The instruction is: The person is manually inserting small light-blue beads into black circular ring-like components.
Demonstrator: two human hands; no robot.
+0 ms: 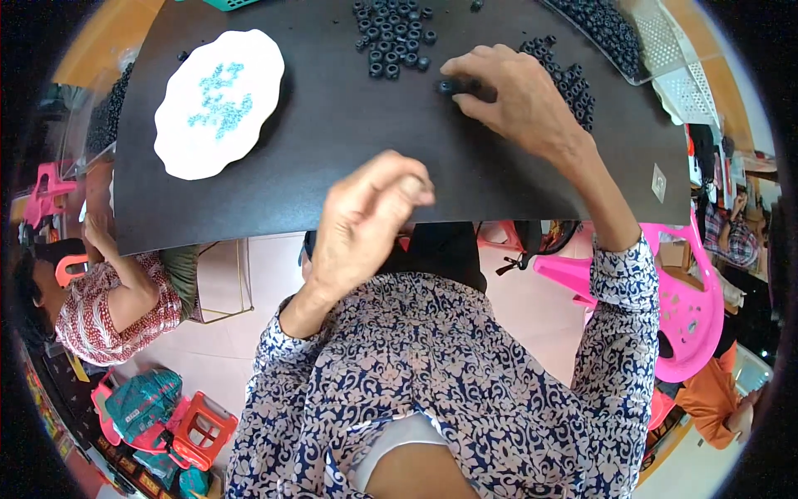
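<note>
Head view: the right hand reaches far over the dark matte tabletop, and its thumb and forefinger are closed on a small black ring-shaped part that lies on the surface at the fingertips, just left of the palm. The other fingers are loosely curled. The part is too small to tell how its axis lies.

The left hand is nearer to the body, raised at the near edge of the tabletop. Its fingers are bent into a loose fist with thumb against forefinger; whether something tiny sits between them, I cannot tell.

The right hand is clearly the nearer one to the rings. Straight beyond the held part lies a loose cluster of black rings, close but apart from it. A second heap of black rings lies behind the right hand, near a clear plastic tray with more black rings.

Far left stands a white scalloped plate holding small turquoise pieces, well apart from both hands. Nothing stands between the hands and the clusters.
</note>
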